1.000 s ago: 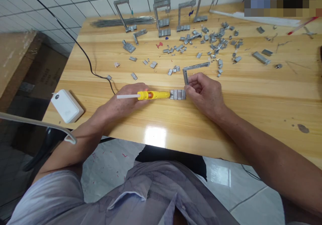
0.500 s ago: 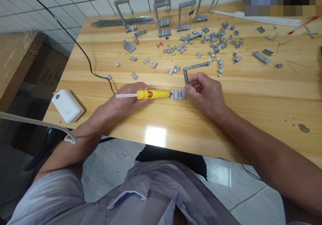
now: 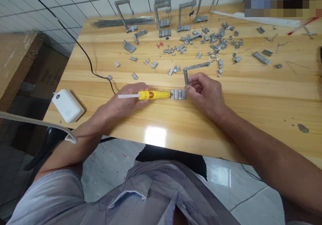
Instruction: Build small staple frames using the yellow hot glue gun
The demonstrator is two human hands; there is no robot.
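Observation:
My left hand [image 3: 134, 95] is closed around a yellow hot glue gun [image 3: 159, 95], its fingers partly hidden beneath the body. A white glue stick [image 3: 127, 96] pokes out of the gun's back end. The nozzle meets the left end of a small grey ribbed base [image 3: 179, 94] lying on the table. My right hand [image 3: 205, 92] pinches a grey L-shaped frame [image 3: 196, 66] low on its upright, at the right end of that base. Thumb and fingertips cover the spot where upright and base come together, so the join cannot be seen.
Several grey frames on bases [image 3: 164, 33] stand along the back of the wooden table [image 3: 125, 127]. Loose grey pieces [image 3: 218, 40] are scattered at centre right. A white power bank [image 3: 67, 105] sits at left near a black cable [image 3: 88, 60]. Thin rods [image 3: 123, 21] lie by the tiled wall.
The glue gun and its glue stick have shifted very slightly to the right. My right hand and the frame stay in place.

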